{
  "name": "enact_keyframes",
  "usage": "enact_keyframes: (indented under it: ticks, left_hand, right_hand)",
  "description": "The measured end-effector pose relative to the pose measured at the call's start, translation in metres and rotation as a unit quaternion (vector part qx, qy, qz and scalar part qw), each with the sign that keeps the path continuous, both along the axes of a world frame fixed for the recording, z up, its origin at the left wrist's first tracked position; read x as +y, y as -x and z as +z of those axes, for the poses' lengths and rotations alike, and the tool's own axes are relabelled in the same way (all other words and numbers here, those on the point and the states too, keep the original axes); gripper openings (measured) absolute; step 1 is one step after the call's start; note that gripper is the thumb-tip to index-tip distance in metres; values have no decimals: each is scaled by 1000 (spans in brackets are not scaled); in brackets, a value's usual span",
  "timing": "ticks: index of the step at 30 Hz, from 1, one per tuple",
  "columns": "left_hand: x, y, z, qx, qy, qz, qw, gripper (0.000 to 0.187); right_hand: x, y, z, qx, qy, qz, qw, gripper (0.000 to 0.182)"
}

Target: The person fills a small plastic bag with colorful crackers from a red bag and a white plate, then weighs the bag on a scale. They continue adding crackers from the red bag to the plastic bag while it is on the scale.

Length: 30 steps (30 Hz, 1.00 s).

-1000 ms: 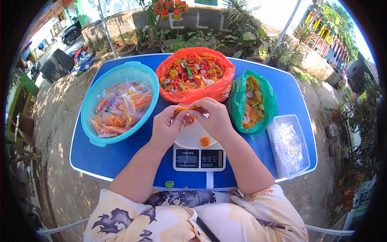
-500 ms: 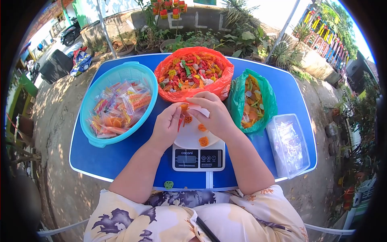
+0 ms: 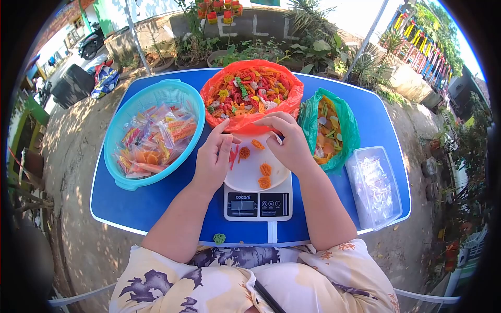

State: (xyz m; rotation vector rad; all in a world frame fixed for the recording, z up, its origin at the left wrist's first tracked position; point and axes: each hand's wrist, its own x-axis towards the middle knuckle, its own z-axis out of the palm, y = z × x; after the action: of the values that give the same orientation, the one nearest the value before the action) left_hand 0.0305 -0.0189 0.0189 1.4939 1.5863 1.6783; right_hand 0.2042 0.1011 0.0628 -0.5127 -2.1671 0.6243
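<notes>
My left hand (image 3: 211, 159) is at the left rim of the white plate (image 3: 248, 175), fingers apart and nothing visible in it. My right hand (image 3: 287, 143) hovers over the plate's right side, open, thumb and fingers spread. Several orange lattice-shaped crackers (image 3: 265, 169) lie scattered on the plate, with red-pink strips (image 3: 233, 155) near my left fingers. Beneath the plate is a white digital kitchen scale (image 3: 257, 206) with a black panel. Just beyond my fingertips stands a red plastic bag (image 3: 245, 125) full of mixed coloured crackers (image 3: 250, 94).
At left, a turquoise basket (image 3: 125, 183) holds small filled plastic packets (image 3: 156, 138). To the right are a green bag (image 3: 347, 130) of yellow-orange pieces and a clear box (image 3: 376, 221) of plastic sachets. A green cracker (image 3: 219, 238) lies near the blue table's (image 3: 172, 208) front edge.
My hands have moved apart from each other. The orange cracker pieces between my fingers have been let go, and more orange pieces now lie on the plate.
</notes>
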Motion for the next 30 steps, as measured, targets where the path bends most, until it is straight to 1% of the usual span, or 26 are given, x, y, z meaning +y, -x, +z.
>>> enact_keyframes:
  ticks: [3, 6, 9, 12, 15, 16, 19, 22, 25, 30]
  left_hand:
    - [0, 1, -2, -23, 19, 5, 1000, 41]
    - [-1, 2, 0, -2, 13, 4, 1000, 43]
    - [1, 3, -4, 0, -15, 8, 1000, 40]
    - [2, 4, -1, 5, -40, 11, 999, 39]
    - [2, 4, 1, -7, -86, -6, 996, 38]
    - [2, 5, 1, -2, -82, -4, 997, 38]
    - [1, 6, 0, 5, -66, 1, 998, 37]
    - [1, 6, -1, 11, -44, 9, 999, 35]
    - [4, 6, -4, 34, -32, 24, 999, 33]
    - [6, 8, -5, 66, -40, 38, 996, 30]
  right_hand:
    - [0, -2, 1, 9, 96, -23, 995, 34]
    - [1, -3, 3, -41, 119, -10, 992, 33]
    - [1, -1, -5, -103, 30, 50, 993, 30]
    - [-12, 10, -14, -110, -59, 103, 987, 30]
    - [-20, 21, -32, -142, -159, 126, 969, 31]
    - [-21, 24, -36, -138, -154, 117, 971, 28]
    - [-18, 18, -27, -207, -153, 69, 964, 21]
    - [-11, 14, -29, -201, -117, 60, 971, 15]
    - [-13, 15, -32, -181, -97, 44, 978, 12]
    - [-15, 12, -23, -223, -79, 22, 971, 12]
